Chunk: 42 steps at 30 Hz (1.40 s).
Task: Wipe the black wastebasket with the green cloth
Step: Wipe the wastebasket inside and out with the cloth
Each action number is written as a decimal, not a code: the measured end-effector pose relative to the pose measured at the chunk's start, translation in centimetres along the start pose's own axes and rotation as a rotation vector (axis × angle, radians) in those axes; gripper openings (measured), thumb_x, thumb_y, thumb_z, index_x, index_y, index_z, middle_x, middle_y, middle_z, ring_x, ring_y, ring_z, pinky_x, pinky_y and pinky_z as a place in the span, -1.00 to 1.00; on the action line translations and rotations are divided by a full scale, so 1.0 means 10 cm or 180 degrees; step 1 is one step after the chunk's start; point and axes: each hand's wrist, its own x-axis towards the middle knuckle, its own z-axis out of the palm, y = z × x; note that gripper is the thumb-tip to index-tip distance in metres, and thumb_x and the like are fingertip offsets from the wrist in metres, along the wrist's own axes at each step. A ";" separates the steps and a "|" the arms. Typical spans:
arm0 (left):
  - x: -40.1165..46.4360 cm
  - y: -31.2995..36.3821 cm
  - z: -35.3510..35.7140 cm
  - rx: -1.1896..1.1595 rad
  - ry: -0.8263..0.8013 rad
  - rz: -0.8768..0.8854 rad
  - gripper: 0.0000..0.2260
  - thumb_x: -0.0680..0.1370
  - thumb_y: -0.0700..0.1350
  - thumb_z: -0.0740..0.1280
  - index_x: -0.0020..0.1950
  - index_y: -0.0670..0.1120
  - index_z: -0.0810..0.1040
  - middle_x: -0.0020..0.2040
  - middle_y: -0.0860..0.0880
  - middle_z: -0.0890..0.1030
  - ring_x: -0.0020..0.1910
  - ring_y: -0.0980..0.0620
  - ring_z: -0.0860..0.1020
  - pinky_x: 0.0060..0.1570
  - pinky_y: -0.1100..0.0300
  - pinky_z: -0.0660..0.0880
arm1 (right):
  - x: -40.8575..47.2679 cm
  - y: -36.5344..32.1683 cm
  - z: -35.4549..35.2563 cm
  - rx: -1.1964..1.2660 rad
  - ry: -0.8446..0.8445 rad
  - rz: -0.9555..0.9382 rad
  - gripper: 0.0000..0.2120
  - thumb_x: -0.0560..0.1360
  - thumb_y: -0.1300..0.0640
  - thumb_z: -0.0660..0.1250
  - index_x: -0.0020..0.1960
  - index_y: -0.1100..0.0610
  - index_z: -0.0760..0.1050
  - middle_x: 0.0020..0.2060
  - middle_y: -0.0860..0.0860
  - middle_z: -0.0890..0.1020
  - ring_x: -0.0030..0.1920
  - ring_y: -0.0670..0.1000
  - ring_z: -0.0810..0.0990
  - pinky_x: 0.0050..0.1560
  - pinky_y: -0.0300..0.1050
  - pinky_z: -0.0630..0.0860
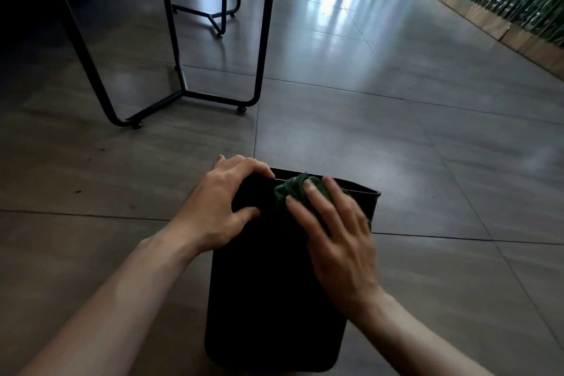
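left grip [227,204]: fingers curled, gripping | right grip [335,232]: fingers straight, pressing

Most of the crumpled green cloth [291,189] is hidden under the right hand [338,232]; only a bunched edge shows. Right hand's fingers [332,192] slightly motion-blurred. Matte black plastic wastebasket [268,290]: interior not visible, part of rim covered by left hand [219,207]. Both forearms cut by bottom edge. Black metal table legs [262,40] cut off at top.
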 end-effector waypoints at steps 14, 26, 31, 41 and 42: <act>0.00 -0.01 -0.01 0.0029 -0.0041 0.0026 -0.52 0.33 -0.27 0.54 0.18 0.07 0.57 0.16 0.13 0.61 0.33 0.06 0.51 0.47 0.01 0.29 | 0.01 0.06 -0.09 0.0029 -0.0075 -0.0391 -0.60 0.71 0.16 0.24 0.53 0.01 0.43 0.54 0.09 0.44 0.61 0.18 0.30 0.49 0.14 0.38; -0.02 0.00 0.01 0.0004 -0.0056 -0.0002 -0.53 0.35 -0.28 0.55 0.14 0.11 0.54 0.17 0.16 0.61 0.43 0.17 0.43 0.60 -0.07 0.05 | -0.44 0.04 -0.18 -0.0284 -0.0679 -0.1622 -0.63 0.74 0.18 0.12 0.48 0.03 0.51 0.48 0.09 0.53 0.57 0.23 0.36 0.41 0.13 0.49; -0.01 0.04 0.05 0.0010 -0.0077 0.0118 -0.55 0.39 -0.36 0.43 0.15 0.06 0.56 0.18 0.11 0.63 0.47 0.18 0.40 0.60 -0.05 0.07 | -0.05 -0.17 -0.13 -0.0262 -0.0418 -0.1280 -0.65 0.74 0.13 0.17 0.49 0.04 0.48 0.50 0.13 0.49 0.59 0.22 0.32 0.41 0.14 0.48; -0.02 0.04 0.01 0.0060 -0.0072 -0.0187 -0.52 0.32 -0.27 0.58 0.11 0.12 0.54 0.12 0.19 0.61 0.30 0.15 0.52 0.59 -0.09 0.07 | -0.27 0.35 -0.40 -0.0090 -0.0102 0.0598 -0.55 0.55 0.30 0.36 0.43 0.11 0.56 0.42 0.15 0.56 0.52 0.25 0.42 0.28 0.23 0.53; -0.02 0.05 0.03 0.0075 -0.0056 -0.0188 -0.52 0.32 -0.27 0.58 0.11 0.11 0.54 0.12 0.20 0.61 0.30 0.15 0.52 0.58 -0.10 0.08 | -0.25 0.29 -0.38 -0.0059 -0.0097 0.0591 -0.57 0.57 0.30 0.33 0.43 0.12 0.56 0.41 0.16 0.56 0.51 0.26 0.44 0.29 0.23 0.52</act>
